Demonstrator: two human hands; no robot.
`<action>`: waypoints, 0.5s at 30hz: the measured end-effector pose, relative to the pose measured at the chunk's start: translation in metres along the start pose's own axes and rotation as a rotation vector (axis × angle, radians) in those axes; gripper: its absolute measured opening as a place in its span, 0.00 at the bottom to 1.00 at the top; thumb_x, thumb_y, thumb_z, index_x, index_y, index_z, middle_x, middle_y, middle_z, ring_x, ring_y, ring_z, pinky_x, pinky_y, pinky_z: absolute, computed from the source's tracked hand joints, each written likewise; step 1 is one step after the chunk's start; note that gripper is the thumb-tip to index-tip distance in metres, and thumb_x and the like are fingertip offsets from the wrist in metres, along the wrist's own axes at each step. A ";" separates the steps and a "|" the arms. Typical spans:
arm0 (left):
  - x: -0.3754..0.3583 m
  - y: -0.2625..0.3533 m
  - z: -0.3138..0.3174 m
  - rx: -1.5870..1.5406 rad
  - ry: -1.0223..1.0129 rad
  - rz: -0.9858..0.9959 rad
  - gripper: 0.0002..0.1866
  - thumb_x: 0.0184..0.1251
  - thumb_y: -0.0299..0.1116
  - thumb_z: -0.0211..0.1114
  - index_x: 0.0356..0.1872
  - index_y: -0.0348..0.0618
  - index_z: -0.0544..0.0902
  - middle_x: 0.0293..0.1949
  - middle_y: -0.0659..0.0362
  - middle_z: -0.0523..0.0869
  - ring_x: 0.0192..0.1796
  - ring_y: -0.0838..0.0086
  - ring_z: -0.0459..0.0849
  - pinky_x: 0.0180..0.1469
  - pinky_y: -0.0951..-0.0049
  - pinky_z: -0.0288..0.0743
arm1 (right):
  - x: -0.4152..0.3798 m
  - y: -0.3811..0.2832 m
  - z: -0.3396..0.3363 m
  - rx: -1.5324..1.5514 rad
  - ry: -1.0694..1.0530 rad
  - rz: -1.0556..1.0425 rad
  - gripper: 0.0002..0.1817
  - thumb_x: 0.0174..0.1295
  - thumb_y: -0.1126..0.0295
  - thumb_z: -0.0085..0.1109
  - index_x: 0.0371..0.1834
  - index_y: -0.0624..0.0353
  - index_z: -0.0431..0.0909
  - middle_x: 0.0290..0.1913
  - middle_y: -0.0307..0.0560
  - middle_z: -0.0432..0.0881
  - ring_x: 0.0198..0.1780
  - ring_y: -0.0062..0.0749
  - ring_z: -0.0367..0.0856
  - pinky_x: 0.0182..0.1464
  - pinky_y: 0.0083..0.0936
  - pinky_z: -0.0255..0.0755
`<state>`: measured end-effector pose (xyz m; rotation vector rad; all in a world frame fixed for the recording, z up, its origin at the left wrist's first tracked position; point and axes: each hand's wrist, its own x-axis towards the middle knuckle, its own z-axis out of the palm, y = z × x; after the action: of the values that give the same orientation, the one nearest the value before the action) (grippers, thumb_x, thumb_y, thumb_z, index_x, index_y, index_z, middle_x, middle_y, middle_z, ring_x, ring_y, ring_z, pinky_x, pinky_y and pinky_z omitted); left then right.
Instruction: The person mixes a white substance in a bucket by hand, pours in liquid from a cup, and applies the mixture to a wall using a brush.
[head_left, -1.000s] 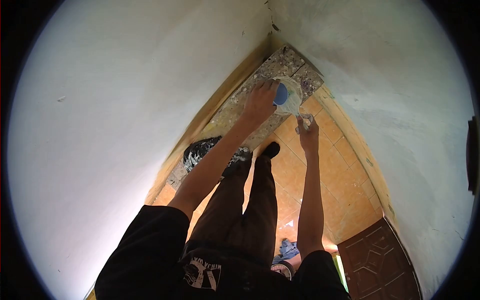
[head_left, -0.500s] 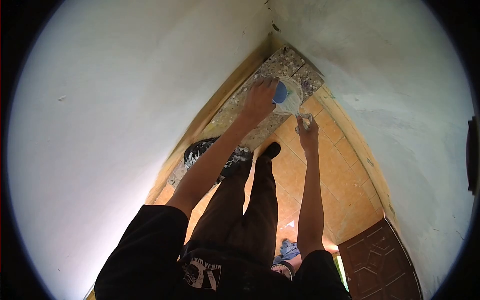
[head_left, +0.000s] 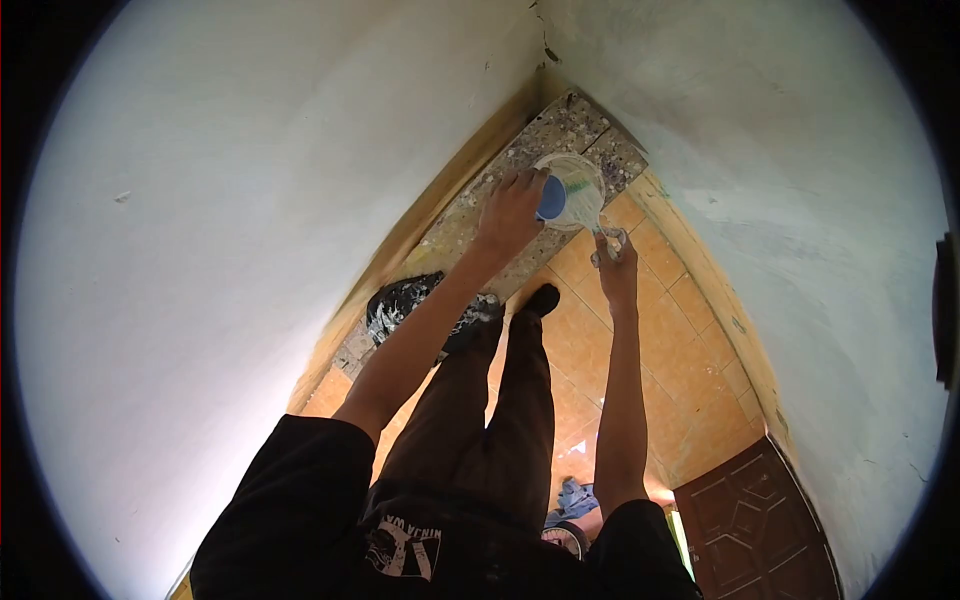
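Fingers of the left hand (head_left: 512,208) curl around the side of a clear plastic tub (head_left: 572,191) and grip it. The tub is tipped, so its open mouth faces up at the camera. Blue paint (head_left: 551,198) shows inside it, right next to the left fingertips. How much paint is in there is hard to see.

Fingers of the right hand (head_left: 616,264) are pinched together on something small and pale (head_left: 610,240), just under the tub's rim. It is too small and blurry to name. It may touch the tub, but that is not clear.

Behind both hands lies a long speckled board (head_left: 470,215) along the foot of the white wall (head_left: 250,200). Its near end is hidden by the left arm. Below the fingers are the person's dark trousers (head_left: 500,420) and a black shoe (head_left: 541,298) on the orange tile floor (head_left: 690,330). A brown door (head_left: 760,520) is cut off at the bottom edge.
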<state>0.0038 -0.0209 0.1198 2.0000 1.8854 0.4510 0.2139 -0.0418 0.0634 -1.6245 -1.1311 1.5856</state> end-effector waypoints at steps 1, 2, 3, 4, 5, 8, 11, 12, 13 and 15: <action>0.000 -0.001 0.001 0.001 0.007 0.002 0.36 0.39 0.26 0.74 0.56 0.39 0.73 0.51 0.49 0.79 0.55 0.55 0.77 0.59 0.59 0.73 | 0.000 -0.001 0.000 -0.012 -0.001 0.006 0.14 0.71 0.60 0.55 0.42 0.61 0.74 0.23 0.34 0.67 0.22 0.17 0.63 0.25 0.20 0.58; 0.001 -0.003 0.002 0.003 0.014 0.005 0.35 0.39 0.27 0.74 0.56 0.41 0.73 0.50 0.50 0.80 0.55 0.54 0.77 0.59 0.59 0.72 | 0.000 -0.002 0.000 -0.023 -0.002 0.011 0.14 0.71 0.60 0.55 0.43 0.61 0.74 0.23 0.34 0.67 0.22 0.16 0.63 0.25 0.20 0.58; 0.003 -0.003 0.002 0.004 0.020 0.008 0.35 0.40 0.28 0.74 0.56 0.43 0.73 0.50 0.50 0.80 0.55 0.53 0.77 0.59 0.58 0.72 | 0.000 0.000 0.000 -0.010 -0.004 0.010 0.14 0.71 0.60 0.55 0.43 0.61 0.74 0.23 0.34 0.67 0.22 0.16 0.63 0.25 0.20 0.58; 0.004 -0.004 0.002 0.015 0.010 0.001 0.35 0.40 0.28 0.74 0.56 0.43 0.73 0.50 0.50 0.80 0.54 0.53 0.77 0.58 0.58 0.72 | 0.001 0.001 0.001 0.002 -0.005 0.008 0.14 0.71 0.60 0.55 0.43 0.61 0.74 0.22 0.34 0.67 0.22 0.16 0.63 0.25 0.19 0.58; 0.006 -0.004 0.002 0.026 -0.001 -0.006 0.35 0.39 0.28 0.73 0.56 0.43 0.73 0.50 0.50 0.80 0.54 0.54 0.77 0.58 0.58 0.72 | 0.001 0.003 0.000 0.013 -0.006 0.007 0.14 0.71 0.59 0.55 0.43 0.61 0.74 0.22 0.34 0.67 0.22 0.16 0.62 0.25 0.19 0.58; 0.010 -0.002 -0.002 0.035 -0.023 0.002 0.34 0.39 0.23 0.71 0.55 0.39 0.74 0.51 0.49 0.80 0.53 0.55 0.78 0.57 0.61 0.73 | 0.000 -0.004 0.002 -0.013 -0.002 0.019 0.14 0.70 0.59 0.55 0.44 0.60 0.73 0.21 0.33 0.66 0.22 0.16 0.62 0.25 0.19 0.57; 0.013 -0.001 -0.005 0.026 -0.027 0.002 0.33 0.38 0.21 0.70 0.55 0.37 0.74 0.51 0.49 0.80 0.53 0.56 0.78 0.57 0.62 0.74 | 0.003 0.001 0.004 0.014 -0.007 -0.011 0.13 0.70 0.59 0.55 0.43 0.60 0.74 0.20 0.32 0.65 0.21 0.16 0.61 0.25 0.19 0.57; 0.014 -0.002 -0.005 0.023 -0.025 -0.001 0.34 0.38 0.21 0.70 0.55 0.37 0.74 0.50 0.49 0.80 0.53 0.56 0.79 0.57 0.62 0.74 | 0.004 0.001 0.004 0.010 -0.008 -0.010 0.13 0.70 0.59 0.55 0.43 0.60 0.74 0.20 0.32 0.65 0.21 0.16 0.61 0.25 0.19 0.57; 0.013 -0.003 -0.005 0.017 -0.012 -0.003 0.34 0.37 0.22 0.71 0.55 0.38 0.74 0.50 0.49 0.80 0.53 0.56 0.79 0.56 0.61 0.75 | 0.004 0.000 0.004 0.006 -0.010 -0.007 0.13 0.70 0.59 0.55 0.43 0.60 0.74 0.20 0.32 0.65 0.21 0.16 0.61 0.25 0.19 0.57; 0.013 -0.004 -0.006 0.003 0.015 -0.004 0.35 0.36 0.23 0.73 0.54 0.38 0.74 0.50 0.49 0.80 0.53 0.56 0.79 0.56 0.61 0.75 | 0.005 0.000 0.002 -0.005 -0.012 -0.004 0.13 0.71 0.59 0.55 0.43 0.60 0.74 0.20 0.32 0.65 0.21 0.16 0.61 0.25 0.19 0.57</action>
<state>-0.0017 -0.0074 0.1230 1.9997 1.8994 0.4640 0.2110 -0.0378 0.0613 -1.6162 -1.1450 1.5934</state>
